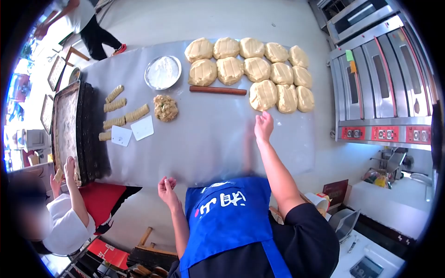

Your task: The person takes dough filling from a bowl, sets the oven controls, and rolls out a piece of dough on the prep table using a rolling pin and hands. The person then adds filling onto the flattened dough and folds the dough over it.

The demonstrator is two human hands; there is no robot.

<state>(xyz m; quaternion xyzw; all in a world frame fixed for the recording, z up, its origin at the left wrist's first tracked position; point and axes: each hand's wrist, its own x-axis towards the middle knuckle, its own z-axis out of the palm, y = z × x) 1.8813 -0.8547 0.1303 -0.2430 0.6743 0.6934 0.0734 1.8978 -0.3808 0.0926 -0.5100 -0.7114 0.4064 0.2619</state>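
Several pale dough mounds (256, 69) stand in rows at the table's back right. My right hand (264, 125) is at the near edge of the closest mound (263, 95), its fingers bent; whether it touches the dough is unclear. Near the table's front edge my left hand (168, 186) hovers with fingers curled but apart, holding nothing. A brown rolling pin (218, 90) lies in front of the mounds. To its left are a bowl of white powder (162, 72) and a lump of speckled filling (165, 108). Two white scrapers (142, 128) lie beside several dough rolls (126, 112).
Stacked black-edged trays (67, 125) stand at the table's left end, where a co-worker in white sleeves (69, 227) reaches in. Another person (92, 28) is at the back left. Ovens (384, 78) line the right side. The grey tabletop (208, 139) extends before me.
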